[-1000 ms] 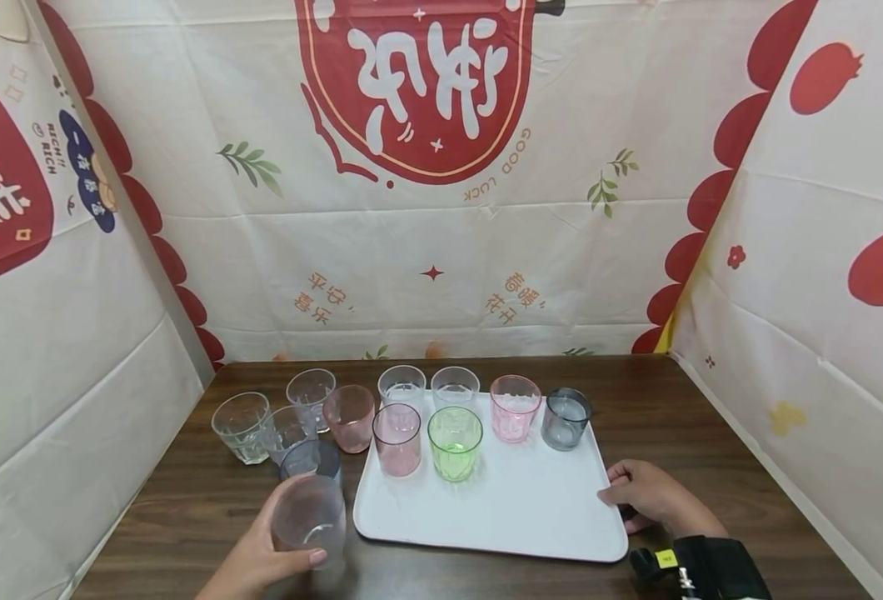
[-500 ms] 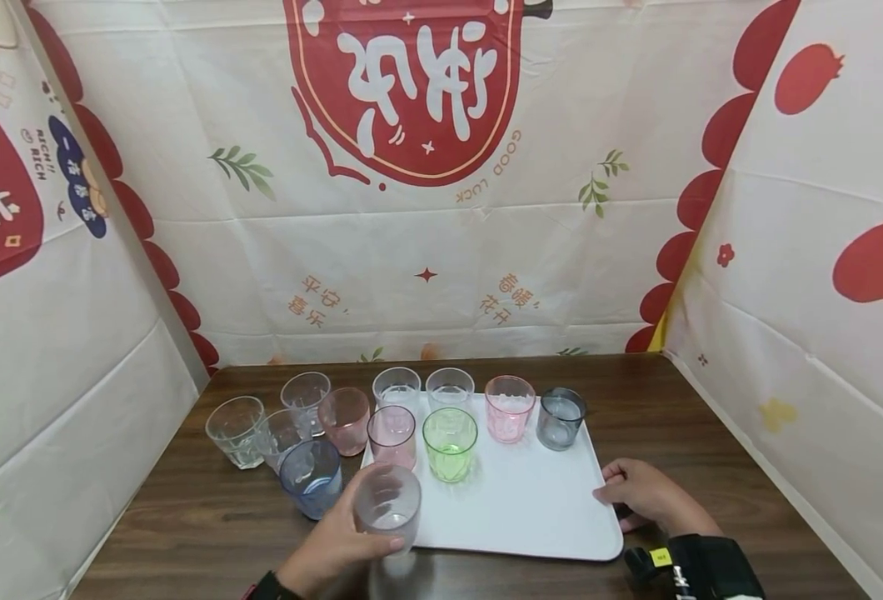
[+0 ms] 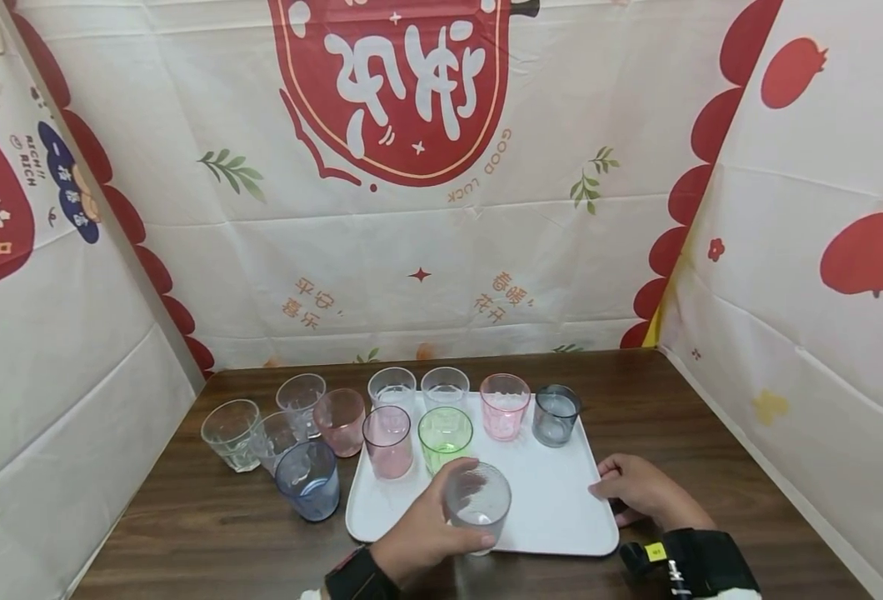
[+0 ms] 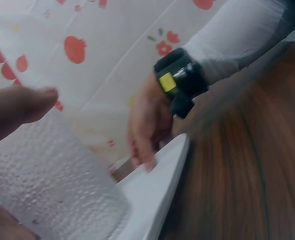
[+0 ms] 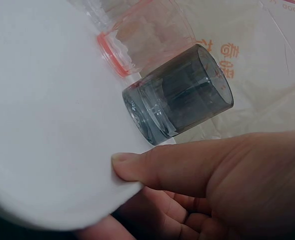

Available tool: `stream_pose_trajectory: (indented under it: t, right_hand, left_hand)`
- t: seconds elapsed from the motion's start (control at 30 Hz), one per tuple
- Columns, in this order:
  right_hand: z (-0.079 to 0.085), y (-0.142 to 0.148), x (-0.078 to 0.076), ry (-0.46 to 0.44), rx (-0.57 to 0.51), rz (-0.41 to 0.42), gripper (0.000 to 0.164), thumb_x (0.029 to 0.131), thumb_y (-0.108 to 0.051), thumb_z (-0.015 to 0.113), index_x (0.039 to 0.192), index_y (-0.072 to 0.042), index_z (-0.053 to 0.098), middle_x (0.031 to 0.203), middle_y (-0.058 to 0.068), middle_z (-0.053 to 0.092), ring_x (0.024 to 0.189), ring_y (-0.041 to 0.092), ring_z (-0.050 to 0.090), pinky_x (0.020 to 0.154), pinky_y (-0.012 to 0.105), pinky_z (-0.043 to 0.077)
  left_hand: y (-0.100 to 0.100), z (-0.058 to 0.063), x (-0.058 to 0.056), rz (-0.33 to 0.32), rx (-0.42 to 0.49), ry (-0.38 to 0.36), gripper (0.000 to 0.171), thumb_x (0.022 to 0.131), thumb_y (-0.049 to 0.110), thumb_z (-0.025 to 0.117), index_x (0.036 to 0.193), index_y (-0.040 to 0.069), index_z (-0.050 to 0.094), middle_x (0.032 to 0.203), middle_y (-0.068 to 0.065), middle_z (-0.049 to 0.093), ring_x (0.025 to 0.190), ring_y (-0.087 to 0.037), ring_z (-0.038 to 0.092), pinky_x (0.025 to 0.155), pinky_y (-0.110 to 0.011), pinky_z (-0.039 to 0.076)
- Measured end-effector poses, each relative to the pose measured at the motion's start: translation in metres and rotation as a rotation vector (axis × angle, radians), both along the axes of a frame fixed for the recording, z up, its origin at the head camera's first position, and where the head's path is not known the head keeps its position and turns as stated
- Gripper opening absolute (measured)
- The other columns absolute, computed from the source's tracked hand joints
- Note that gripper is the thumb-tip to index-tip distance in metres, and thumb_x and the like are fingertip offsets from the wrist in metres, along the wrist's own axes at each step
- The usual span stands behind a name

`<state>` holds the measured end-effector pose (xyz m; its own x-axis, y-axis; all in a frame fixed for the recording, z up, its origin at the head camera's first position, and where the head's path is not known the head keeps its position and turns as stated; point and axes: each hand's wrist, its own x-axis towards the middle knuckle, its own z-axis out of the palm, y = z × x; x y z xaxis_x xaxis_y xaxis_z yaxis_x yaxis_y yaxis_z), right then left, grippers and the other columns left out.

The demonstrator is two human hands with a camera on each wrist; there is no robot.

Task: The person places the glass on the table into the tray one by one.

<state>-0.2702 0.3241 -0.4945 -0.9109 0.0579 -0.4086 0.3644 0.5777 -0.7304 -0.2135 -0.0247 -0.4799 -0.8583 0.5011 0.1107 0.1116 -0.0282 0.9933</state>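
My left hand (image 3: 430,525) grips a clear glass (image 3: 479,504), held over the front part of the white tray (image 3: 554,517). In the left wrist view that glass (image 4: 62,180) shows a pebbled wall. With thumb on top and fingers beneath, my right hand (image 3: 647,492) pinches the tray's right edge. On the tray stand a green glass (image 3: 445,437), a purple-pink glass (image 3: 389,446), a pink glass (image 3: 505,408), a dark grey glass (image 3: 556,417) and two clear glasses (image 3: 394,390) at the back. The grey glass (image 5: 180,95) stands near my right thumb.
Left of the tray, on the wooden table (image 3: 209,533), are a blue glass (image 3: 310,483), a reddish glass (image 3: 340,423) and several clear glasses (image 3: 233,437). Printed cloth walls (image 3: 381,275) enclose the table at the back and both sides.
My left hand has carried the clear glass rightward, from beside the blue glass to over the tray's front. My right hand stays on the tray's edge. The view has shifted slightly.
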Motion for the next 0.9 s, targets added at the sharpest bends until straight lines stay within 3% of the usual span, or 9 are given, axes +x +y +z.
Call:
stream_pose_trajectory:
  t: [0.23,0.4,0.67,0.9]
  right_hand:
    - [-0.002,-0.001,0.001,0.016,-0.010,0.004,0.044,0.088,-0.017,0.078,0.119,0.005,0.055,0.099,0.015,0.060,0.085,0.026,0.060,0.067,0.037,0.058]
    - [-0.002,-0.002,0.002,0.022,0.002,-0.008,0.044,0.088,-0.016,0.077,0.121,0.005,0.055,0.099,0.015,0.060,0.085,0.026,0.060,0.066,0.037,0.058]
    - [-0.003,-0.004,0.003,0.022,0.003,-0.013,0.046,0.088,-0.016,0.078,0.121,0.005,0.055,0.100,0.015,0.061,0.085,0.025,0.060,0.066,0.037,0.058]
    - [-0.004,0.000,0.002,0.006,-0.012,-0.036,0.044,0.087,-0.015,0.078,0.120,0.003,0.055,0.100,0.015,0.061,0.086,0.026,0.060,0.066,0.037,0.058]
  left_hand:
    - [0.038,-0.007,-0.007,0.128,-0.032,-0.034,0.087,0.075,0.015,0.088,0.148,0.019,0.041,0.138,-0.006,0.054,0.127,-0.029,0.050,0.101,-0.039,0.043]
    - [0.056,-0.011,-0.017,0.197,-0.093,-0.018,0.089,0.076,0.023,0.089,0.149,0.023,0.039,0.138,-0.004,0.052,0.128,-0.028,0.048,0.103,-0.045,0.040]
    - [0.068,-0.016,-0.029,0.264,-0.142,-0.004,0.094,0.078,0.029,0.087,0.153,0.017,0.032,0.141,-0.010,0.048,0.129,-0.031,0.046,0.107,-0.059,0.036]
    - [0.071,-0.023,-0.037,0.330,-0.185,0.022,0.093,0.079,0.030,0.086,0.153,0.016,0.031,0.143,-0.015,0.047,0.130,-0.034,0.047,0.107,-0.061,0.036]
